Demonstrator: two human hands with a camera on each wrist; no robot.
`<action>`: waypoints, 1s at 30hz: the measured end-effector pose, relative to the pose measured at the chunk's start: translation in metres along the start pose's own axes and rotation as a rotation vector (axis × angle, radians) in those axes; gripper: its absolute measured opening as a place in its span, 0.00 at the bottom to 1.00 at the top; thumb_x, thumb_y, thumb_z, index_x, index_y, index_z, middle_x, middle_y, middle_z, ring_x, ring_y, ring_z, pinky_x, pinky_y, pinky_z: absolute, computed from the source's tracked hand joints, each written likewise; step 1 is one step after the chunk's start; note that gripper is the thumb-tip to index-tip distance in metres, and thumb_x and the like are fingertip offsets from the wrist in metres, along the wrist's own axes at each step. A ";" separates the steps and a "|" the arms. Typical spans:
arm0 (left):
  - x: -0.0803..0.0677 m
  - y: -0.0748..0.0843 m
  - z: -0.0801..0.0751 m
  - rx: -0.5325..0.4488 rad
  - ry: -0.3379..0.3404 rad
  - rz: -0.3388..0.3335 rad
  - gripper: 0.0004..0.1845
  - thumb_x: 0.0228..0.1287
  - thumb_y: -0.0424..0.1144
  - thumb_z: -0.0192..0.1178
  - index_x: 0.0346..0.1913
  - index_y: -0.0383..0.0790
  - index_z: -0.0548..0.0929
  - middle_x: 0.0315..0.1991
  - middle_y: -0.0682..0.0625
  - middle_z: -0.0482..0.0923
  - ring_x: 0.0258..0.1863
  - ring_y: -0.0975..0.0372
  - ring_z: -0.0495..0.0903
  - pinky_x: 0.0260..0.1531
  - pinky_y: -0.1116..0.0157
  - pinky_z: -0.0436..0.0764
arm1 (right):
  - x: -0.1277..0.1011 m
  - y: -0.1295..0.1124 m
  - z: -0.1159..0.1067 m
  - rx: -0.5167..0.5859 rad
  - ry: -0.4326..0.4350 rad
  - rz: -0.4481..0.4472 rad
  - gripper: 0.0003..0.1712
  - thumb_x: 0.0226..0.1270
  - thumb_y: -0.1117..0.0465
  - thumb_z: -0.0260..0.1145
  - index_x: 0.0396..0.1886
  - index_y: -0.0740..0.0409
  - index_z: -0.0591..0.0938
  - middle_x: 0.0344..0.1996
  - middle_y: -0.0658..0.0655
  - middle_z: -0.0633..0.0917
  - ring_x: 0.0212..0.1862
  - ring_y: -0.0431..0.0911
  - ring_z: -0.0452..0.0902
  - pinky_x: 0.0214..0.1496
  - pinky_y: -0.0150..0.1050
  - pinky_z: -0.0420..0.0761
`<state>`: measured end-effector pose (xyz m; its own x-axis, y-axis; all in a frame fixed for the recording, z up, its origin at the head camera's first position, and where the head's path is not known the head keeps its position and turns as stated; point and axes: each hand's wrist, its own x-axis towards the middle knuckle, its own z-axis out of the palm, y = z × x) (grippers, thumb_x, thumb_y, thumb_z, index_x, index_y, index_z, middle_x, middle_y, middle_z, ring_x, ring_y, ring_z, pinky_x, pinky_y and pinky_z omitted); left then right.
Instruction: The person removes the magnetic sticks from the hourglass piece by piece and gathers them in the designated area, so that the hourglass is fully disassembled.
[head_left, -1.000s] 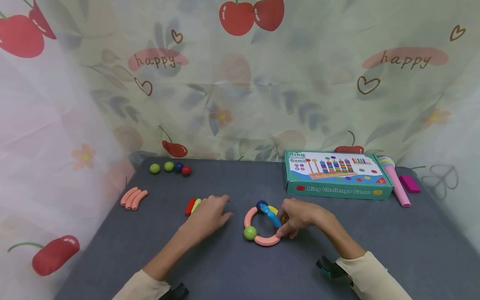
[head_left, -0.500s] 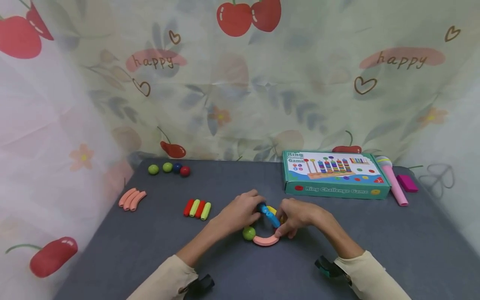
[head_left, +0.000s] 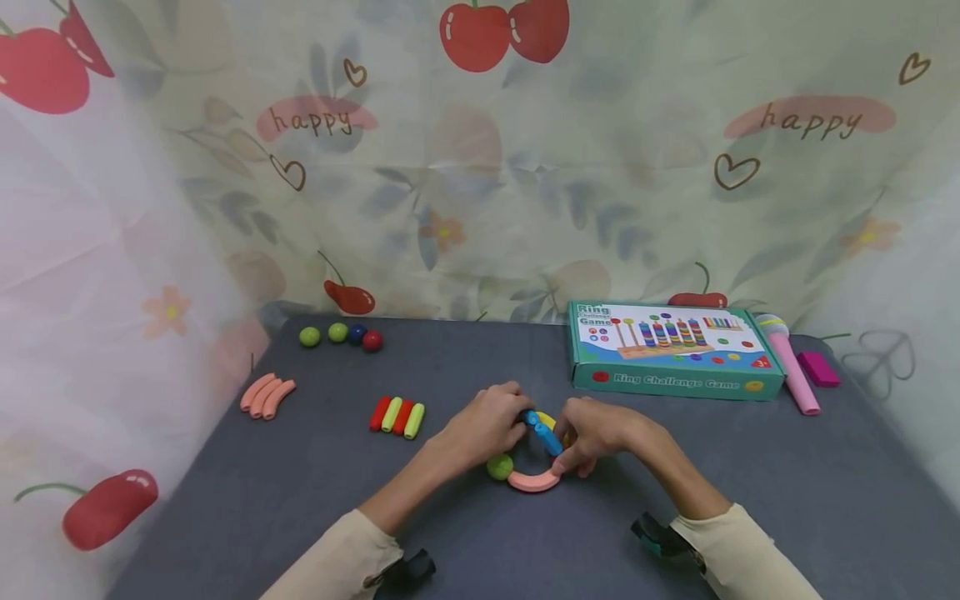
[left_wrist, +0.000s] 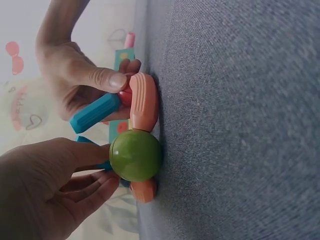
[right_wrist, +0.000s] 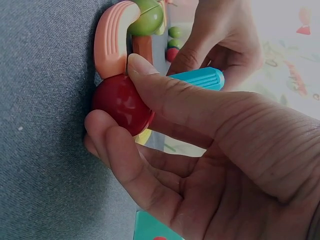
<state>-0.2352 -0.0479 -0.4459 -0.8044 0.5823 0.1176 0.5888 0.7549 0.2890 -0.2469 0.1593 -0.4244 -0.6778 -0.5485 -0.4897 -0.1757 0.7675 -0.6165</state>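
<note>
A toy ring of pink arcs (head_left: 534, 481) and balls lies on the grey table (head_left: 300, 500), with a light blue stick (head_left: 546, 435) across it. My right hand (head_left: 570, 465) pinches the red ball (right_wrist: 120, 102) at the ring's right end between thumb and fingers, beside a pink arc (right_wrist: 111, 40). My left hand (head_left: 517, 423) grips the ring's upper left, its fingers curled by the green ball (left_wrist: 136, 155) and the blue stick's (left_wrist: 95, 112) far end. The ring's top is hidden under both hands.
A green "Ring Challenge Game" box (head_left: 675, 350) lies at the back right, with a pink toy microphone (head_left: 787, 367) and a magenta block (head_left: 819, 367) beside it. Several balls (head_left: 341, 336), three pink arcs (head_left: 266, 395) and several coloured sticks (head_left: 396, 417) sit to the left. Printed cloth walls the table.
My left hand moved right from the coloured sticks to the ring and took hold of its upper left side. The right hand stayed on the ring.
</note>
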 end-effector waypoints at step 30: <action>0.001 -0.001 -0.001 -0.021 0.035 -0.006 0.07 0.73 0.35 0.62 0.36 0.37 0.83 0.27 0.52 0.71 0.22 0.67 0.70 0.24 0.76 0.71 | -0.001 -0.001 -0.001 0.008 -0.008 -0.005 0.09 0.63 0.56 0.79 0.35 0.57 0.90 0.27 0.53 0.90 0.28 0.44 0.89 0.37 0.38 0.89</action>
<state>-0.2367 -0.0483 -0.4447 -0.8103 0.5668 0.1486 0.5825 0.7516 0.3095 -0.2465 0.1597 -0.4229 -0.6712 -0.5550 -0.4915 -0.1735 0.7622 -0.6237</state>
